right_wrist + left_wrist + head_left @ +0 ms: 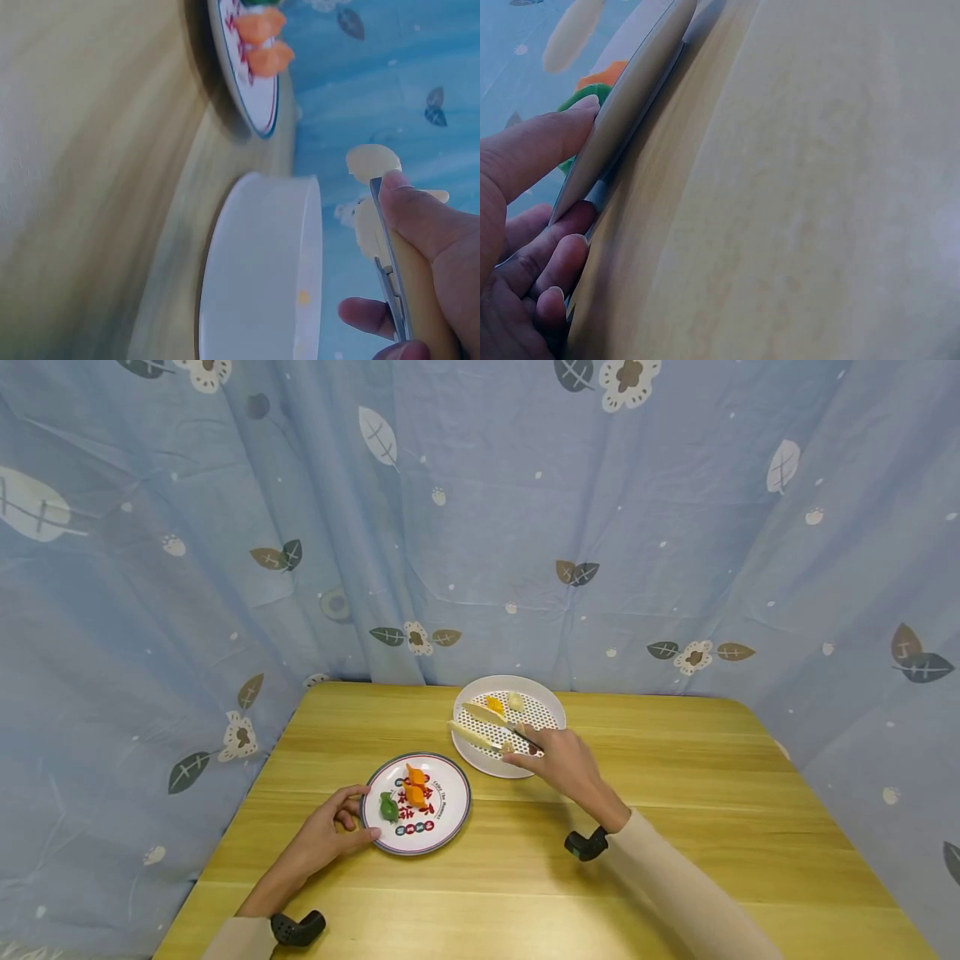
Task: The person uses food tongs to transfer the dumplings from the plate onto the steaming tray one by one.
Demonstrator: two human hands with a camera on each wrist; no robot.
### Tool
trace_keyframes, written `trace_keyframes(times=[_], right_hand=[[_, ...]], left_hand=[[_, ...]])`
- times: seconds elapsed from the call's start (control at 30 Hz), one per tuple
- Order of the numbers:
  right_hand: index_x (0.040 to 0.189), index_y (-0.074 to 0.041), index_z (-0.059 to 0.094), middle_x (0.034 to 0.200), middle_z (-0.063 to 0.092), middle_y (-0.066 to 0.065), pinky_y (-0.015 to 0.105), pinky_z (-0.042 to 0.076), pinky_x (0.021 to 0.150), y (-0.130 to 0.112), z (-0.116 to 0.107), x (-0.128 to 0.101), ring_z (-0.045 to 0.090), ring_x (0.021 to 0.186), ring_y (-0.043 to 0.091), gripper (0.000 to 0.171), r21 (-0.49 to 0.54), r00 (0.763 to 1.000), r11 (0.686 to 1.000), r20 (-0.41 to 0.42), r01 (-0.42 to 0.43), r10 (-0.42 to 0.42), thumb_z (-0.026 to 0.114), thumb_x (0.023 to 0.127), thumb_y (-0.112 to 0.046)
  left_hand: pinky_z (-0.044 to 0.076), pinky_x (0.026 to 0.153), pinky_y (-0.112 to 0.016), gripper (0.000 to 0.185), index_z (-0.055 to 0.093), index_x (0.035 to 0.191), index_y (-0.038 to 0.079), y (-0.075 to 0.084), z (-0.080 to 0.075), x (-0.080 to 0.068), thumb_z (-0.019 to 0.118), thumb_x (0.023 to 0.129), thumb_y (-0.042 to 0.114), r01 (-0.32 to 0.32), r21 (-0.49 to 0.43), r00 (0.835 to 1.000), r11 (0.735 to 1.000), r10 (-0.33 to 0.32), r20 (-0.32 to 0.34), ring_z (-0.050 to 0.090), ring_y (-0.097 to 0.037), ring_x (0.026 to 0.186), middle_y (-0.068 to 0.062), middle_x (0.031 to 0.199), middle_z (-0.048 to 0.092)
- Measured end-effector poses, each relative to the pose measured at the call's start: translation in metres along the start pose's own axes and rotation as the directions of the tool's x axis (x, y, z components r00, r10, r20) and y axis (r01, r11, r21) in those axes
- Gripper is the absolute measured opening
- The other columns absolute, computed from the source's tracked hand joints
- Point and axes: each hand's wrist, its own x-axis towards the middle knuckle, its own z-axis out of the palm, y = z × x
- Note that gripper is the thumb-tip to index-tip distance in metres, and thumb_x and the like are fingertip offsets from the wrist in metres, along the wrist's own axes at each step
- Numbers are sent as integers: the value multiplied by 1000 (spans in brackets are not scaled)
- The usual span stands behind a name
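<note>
At the rim of a round white plate (450, 827), my left hand (318, 839) pinches the edge. In the left wrist view its thumb (547, 142) lies over the rim, with fingers under it. Two orange dumpling-shaped pieces (415, 795) and a green one (388, 807) lie on the plate. My right hand (566, 764) grips tongs (486, 714) with cream-coloured ends, held over a white round basket (551, 706) with a perforated bottom. The ends of the tongs stand apart, and I see nothing between them. The right wrist view shows the thumb pressing along the tongs' handle (409, 285).
Inside the basket lie small pieces: a yellow one (495, 703), a pale one (515, 701), a light brown one (507, 748) and a dark red one (533, 748). The wooden table (675, 760) ends at a blue patterned curtain (487, 527) behind the basket.
</note>
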Motion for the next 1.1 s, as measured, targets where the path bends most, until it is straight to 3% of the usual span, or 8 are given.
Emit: trace_keyframes(times=[0.2,0.3,0.43,0.77,1.1], right_hand=[[130,-19,74,67,55,-18,28,35,50,-17,2,-10,41,56,8,63,14,999,999,8,42,-42,78,83,-61],[112,-19,80,65,52,-17,27,33,49,-24,4,-15,39,55,7,52,13,998,998,22,60,-60,79,82,-61],[90,-25,70,66,50,-18,25,34,49,-33,10,-20,41,56,6,38,-5,994,995,41,97,-96,78,82,-62],[86,-21,67,75,62,-9,25,38,50,-48,20,-37,46,58,6,40,30,978,981,76,191,-193,80,82,-58],[104,-22,74,80,64,-9,24,39,51,-54,24,-51,48,62,5,41,39,966,973,116,228,-231,81,82,-56]], left_hand=[[41,72,-28,74,53,144,12,1,0,-1,90,81,25,-1,-10,1000,1000,1,1,48,-22,89,-9,110,60],[41,72,-28,74,53,144,12,2,0,-1,90,81,24,0,-16,1000,1000,0,1,48,-22,89,-10,110,60],[41,73,-28,75,52,145,12,2,0,-2,90,82,25,-2,-17,1000,1000,2,4,49,-22,90,-10,110,60],[40,72,-28,75,53,145,12,2,-1,-2,90,81,26,-1,-5,1000,1000,1,2,48,-22,90,-9,110,60],[40,72,-28,77,51,146,11,1,0,-2,90,81,24,-4,-18,1000,1000,4,2,48,-22,91,-9,111,60]])
